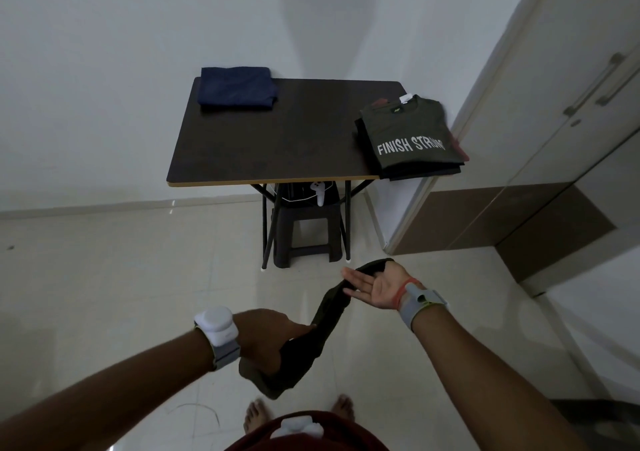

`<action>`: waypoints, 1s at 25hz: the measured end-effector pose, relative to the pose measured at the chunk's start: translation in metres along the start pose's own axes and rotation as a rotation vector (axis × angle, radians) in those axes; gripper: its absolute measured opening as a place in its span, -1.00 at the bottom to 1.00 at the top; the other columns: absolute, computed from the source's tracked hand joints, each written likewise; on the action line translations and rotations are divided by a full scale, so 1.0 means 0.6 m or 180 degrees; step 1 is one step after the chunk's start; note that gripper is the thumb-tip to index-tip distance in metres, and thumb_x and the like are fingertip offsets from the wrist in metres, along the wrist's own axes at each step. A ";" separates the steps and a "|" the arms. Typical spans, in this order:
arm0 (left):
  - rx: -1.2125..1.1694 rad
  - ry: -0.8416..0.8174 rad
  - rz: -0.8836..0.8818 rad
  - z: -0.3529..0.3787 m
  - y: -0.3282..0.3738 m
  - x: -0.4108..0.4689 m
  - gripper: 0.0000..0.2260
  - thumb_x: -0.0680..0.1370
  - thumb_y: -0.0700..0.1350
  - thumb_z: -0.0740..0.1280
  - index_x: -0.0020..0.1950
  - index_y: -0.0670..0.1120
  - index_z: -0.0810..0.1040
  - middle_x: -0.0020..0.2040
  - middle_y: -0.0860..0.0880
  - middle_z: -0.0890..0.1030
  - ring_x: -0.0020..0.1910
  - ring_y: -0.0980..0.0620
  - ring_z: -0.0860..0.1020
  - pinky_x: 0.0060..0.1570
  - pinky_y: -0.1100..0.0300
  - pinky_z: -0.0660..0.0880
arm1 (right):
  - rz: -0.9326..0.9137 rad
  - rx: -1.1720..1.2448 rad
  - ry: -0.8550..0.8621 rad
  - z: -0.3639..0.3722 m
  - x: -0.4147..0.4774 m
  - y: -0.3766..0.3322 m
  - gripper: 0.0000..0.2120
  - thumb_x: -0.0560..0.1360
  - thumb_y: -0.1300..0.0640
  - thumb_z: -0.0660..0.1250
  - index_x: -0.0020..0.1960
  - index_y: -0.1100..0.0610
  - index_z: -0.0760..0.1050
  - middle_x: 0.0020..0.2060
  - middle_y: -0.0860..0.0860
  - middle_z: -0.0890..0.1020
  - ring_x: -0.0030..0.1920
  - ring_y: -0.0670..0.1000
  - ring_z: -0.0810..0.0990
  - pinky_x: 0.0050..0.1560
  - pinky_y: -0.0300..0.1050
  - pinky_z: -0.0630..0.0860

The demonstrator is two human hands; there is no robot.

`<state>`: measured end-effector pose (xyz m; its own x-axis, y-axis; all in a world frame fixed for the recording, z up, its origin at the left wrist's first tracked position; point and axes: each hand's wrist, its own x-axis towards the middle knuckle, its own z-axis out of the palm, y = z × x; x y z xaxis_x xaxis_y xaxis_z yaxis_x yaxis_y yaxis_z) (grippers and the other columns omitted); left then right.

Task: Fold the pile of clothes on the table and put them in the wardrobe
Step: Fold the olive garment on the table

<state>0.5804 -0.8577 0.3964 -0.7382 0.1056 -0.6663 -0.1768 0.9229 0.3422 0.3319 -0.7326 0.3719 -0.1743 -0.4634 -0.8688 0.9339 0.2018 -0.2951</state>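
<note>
My left grip is clamped on one end of a dark garment, fingers curled round the bunched cloth, at about six o'clock from the worktop. From there the garment runs as a twisted band toward one o'clock, up to my right grip. That grip lies palm up with its fingers straight, and the cloth's other end drapes over its far edge, hiding the thumb. On the worktop a folded navy piece sits at the eleven o'clock corner. A folded stack topped by an olive shirt reading FINISH STRONG overhangs the three o'clock edge, near the wardrobe. A stool stands beneath the worktop.
</note>
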 end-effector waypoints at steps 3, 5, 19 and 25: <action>0.0245 0.0074 -0.0017 0.007 0.024 0.010 -0.26 0.51 -0.06 0.42 0.61 0.05 0.13 0.18 -0.20 0.60 0.14 -0.19 0.59 0.12 0.01 0.55 | 0.0020 0.0035 -0.0211 0.000 0.002 0.011 -0.44 0.70 -0.17 -0.18 0.64 -0.01 -0.15 0.17 0.32 0.64 0.07 0.29 0.70 0.11 0.28 0.60; 0.0308 0.0072 -0.0123 0.020 0.023 0.013 -0.24 0.51 -0.02 0.42 0.62 0.05 0.10 0.18 -0.20 0.59 0.14 -0.22 0.59 0.12 -0.02 0.56 | -0.0059 -0.0226 -0.0047 0.001 0.009 0.017 -0.44 0.70 -0.14 -0.19 0.64 0.05 -0.08 0.13 0.30 0.67 -0.14 0.22 0.74 -0.23 -0.05 0.66; -0.3083 0.0451 -0.0564 0.081 0.000 0.013 -0.78 0.56 -0.30 0.12 -0.17 -0.12 0.50 -0.35 0.04 0.48 -0.41 0.14 0.42 -0.35 0.26 0.37 | 0.0408 -0.2417 0.0314 -0.038 0.031 0.064 -0.77 0.59 -0.01 0.33 -0.05 0.17 0.54 -0.22 0.09 0.72 -0.23 0.03 0.68 -0.29 -0.19 0.60; -0.3099 0.0419 -0.0389 0.084 0.018 0.023 -0.69 0.41 -0.24 0.13 0.02 -0.10 0.60 -0.15 0.00 0.61 -0.18 0.08 0.55 -0.12 0.20 0.48 | 0.0967 -0.3481 0.0176 0.001 0.055 0.132 -0.47 0.47 -0.25 0.43 0.13 0.20 0.52 -0.08 0.11 0.70 -0.15 0.03 0.69 -0.15 -0.14 0.62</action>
<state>0.6012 -0.8274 0.3575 -0.7353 -0.0664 -0.6745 -0.6710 0.2112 0.7107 0.4005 -0.7322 0.3202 -0.0259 -0.2336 -0.9720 0.1712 0.9569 -0.2345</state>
